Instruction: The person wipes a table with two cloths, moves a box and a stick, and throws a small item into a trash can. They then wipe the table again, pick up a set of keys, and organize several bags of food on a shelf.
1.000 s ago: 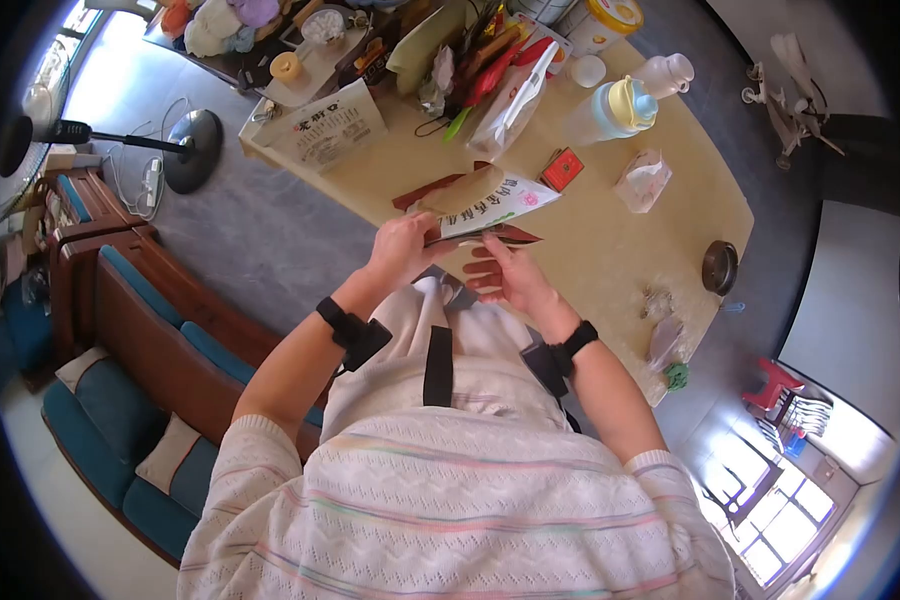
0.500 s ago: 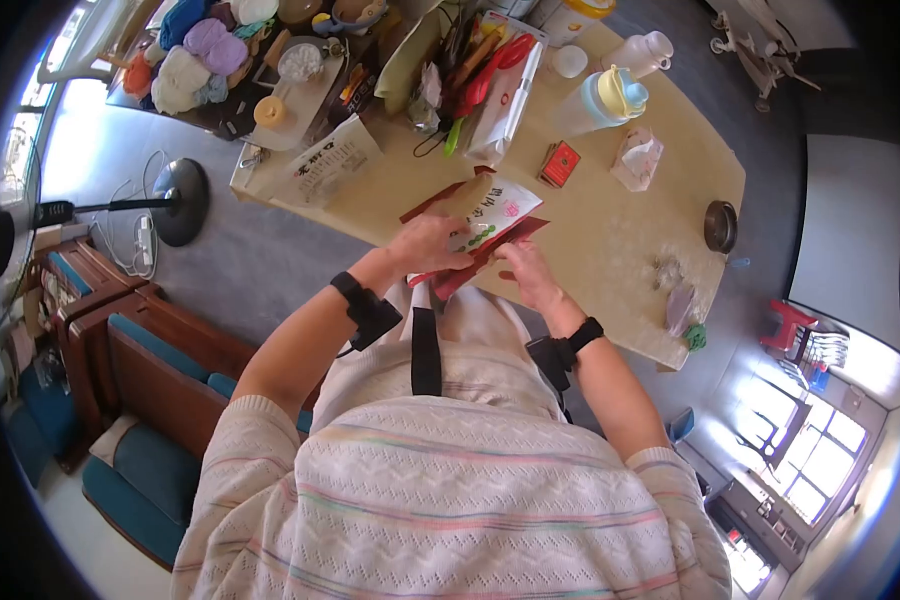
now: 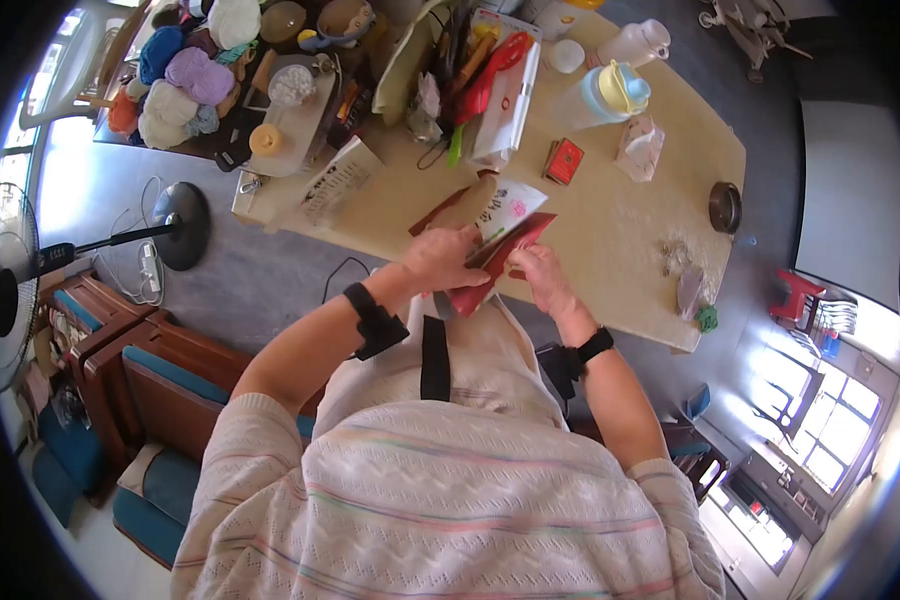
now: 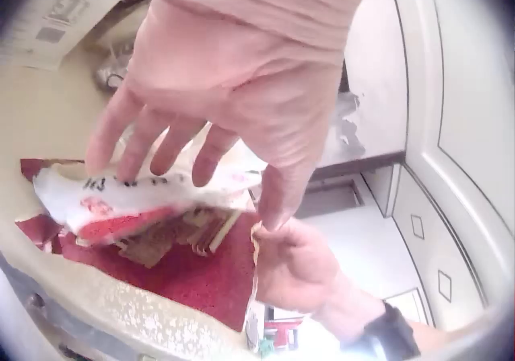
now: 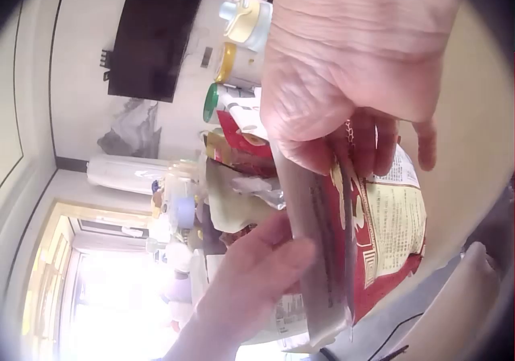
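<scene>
I see the red-and-white printed bag [image 3: 518, 240] between the hands at the table's [image 3: 620, 240] near edge, its red panel slanting near-left to far-right, left hand [image 3: 435, 262] gripping its left side, right hand [image 3: 546, 282] pinching the closer right rim, contents too blurred to judge.

Home living room, cushioned sofa [image 3: 175, 402], floor fan [image 3: 179, 228]

A packet [image 3: 512, 250] sits mid-frame, box [image 3: 563, 161] and bottle [image 3: 600, 100] behind it at upper right on the bench [image 3: 660, 220], a fan [image 3: 55, 257] at left.
</scene>
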{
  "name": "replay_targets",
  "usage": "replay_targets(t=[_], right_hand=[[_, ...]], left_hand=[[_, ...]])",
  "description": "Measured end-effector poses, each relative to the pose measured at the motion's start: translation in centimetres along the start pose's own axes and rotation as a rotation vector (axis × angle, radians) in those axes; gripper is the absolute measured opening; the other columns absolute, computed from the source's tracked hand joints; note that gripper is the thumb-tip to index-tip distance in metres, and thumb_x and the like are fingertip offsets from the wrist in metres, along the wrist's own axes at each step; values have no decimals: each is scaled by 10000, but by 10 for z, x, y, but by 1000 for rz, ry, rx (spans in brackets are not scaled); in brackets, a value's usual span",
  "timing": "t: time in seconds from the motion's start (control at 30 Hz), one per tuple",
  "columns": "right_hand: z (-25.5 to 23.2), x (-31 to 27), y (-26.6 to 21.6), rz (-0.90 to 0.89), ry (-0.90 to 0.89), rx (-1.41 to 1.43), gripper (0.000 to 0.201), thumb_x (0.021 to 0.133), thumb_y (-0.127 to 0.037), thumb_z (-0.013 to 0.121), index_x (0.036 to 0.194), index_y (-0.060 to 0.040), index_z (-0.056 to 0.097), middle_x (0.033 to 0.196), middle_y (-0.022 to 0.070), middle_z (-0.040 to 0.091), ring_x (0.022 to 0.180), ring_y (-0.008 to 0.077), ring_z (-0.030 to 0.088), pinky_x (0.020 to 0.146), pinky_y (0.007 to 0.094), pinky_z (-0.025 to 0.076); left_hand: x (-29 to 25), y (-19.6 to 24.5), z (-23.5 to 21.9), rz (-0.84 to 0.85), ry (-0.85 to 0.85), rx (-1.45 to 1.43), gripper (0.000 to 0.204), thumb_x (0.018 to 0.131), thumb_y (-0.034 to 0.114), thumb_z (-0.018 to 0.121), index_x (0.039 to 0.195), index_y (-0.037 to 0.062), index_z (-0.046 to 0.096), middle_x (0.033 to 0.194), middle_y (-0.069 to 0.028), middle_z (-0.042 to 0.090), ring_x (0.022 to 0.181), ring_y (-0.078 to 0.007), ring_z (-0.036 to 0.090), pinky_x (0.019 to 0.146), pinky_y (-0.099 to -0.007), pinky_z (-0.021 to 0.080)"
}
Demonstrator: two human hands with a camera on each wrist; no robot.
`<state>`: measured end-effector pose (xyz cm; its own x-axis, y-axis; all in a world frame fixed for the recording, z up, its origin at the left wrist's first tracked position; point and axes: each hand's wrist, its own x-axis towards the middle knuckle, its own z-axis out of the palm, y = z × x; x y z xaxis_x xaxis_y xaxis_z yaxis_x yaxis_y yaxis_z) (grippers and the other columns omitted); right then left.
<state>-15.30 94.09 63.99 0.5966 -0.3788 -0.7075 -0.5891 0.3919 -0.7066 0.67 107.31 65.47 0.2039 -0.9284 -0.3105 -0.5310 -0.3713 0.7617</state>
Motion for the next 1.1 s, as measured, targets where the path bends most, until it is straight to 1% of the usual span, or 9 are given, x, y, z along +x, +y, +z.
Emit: replay_targets(t=[0.1,0.23,0.4,0.53,0.67,0.73,0.8,0.9,1.1], right_hand=[[15,-3,-17,-5,10,74,238,759,-259,570,855,-42,587,831,36,585,711,136,553,662,304,462],[33,-2,-32,120,-16,263,381,795,-356,605,988,-36,528,908,70,563,707,160,576,648,311,511],[46,15,-23,-10,-14,266,399,818,-332,605,1027,2,540,916,80,587,737,165,593,638,295,508],[34,27,-3,54,62,124,246,830,-171,568,1011,-3,558,921,61,603,814,167,586,678,307,485],[35,18,-18,28,125,23,257,813,-83,530,1044,28,550,937,76,606,808,179,589,717,311,462],[36,10,-29,-5,80,75,260,804,-92,540,1021,50,554,925,82,609,802,179,582,709,315,458],[30,8,-27,-68,63,67,269,794,-96,556,1005,72,556,921,90,606,809,175,572,717,315,452],[20,-4,-39,-29,15,-121,273,797,-97,561,1020,60,556,942,89,601,830,166,567,736,312,450],[13,-29,-68,-77,-79,-368,303,790,-79,573,1054,63,527,954,102,610,854,175,573,763,312,455]], left_hand=[[7,-2,-6,-156,-43,-41,503,640,320,640,1062,56,571,857,-196,618,829,-343,598,762,-389,464],[9,-10,-4,-46,-55,-135,484,644,304,628,1053,52,572,909,-198,606,854,-347,589,780,-391,460],[7,-12,1,28,-108,-197,485,636,288,643,1046,36,584,1018,-190,578,916,-339,570,808,-383,451],[5,-17,-4,104,-102,-221,488,642,292,649,1054,37,590,1028,-170,579,915,-328,571,816,-368,449],[1,-35,-8,3,-94,-295,475,665,277,650,1064,27,589,1052,-152,571,927,-300,567,814,-341,449],[-4,-54,-9,-26,-72,-335,469,673,269,653,1067,22,586,1056,-151,568,925,-290,566,808,-334,451],[-13,-67,-13,20,96,-257,461,686,257,662,1069,13,583,1055,-149,571,932,-267,562,805,-323,450],[-26,-73,-30,-115,1,-358,463,691,264,675,1069,13,583,1063,-148,569,937,-251,558,814,-323,447],[-43,-91,-19,-180,49,-393,551,700,285,676,1166,33,529,1097,-152,558,962,-257,542,834,-316,443]])
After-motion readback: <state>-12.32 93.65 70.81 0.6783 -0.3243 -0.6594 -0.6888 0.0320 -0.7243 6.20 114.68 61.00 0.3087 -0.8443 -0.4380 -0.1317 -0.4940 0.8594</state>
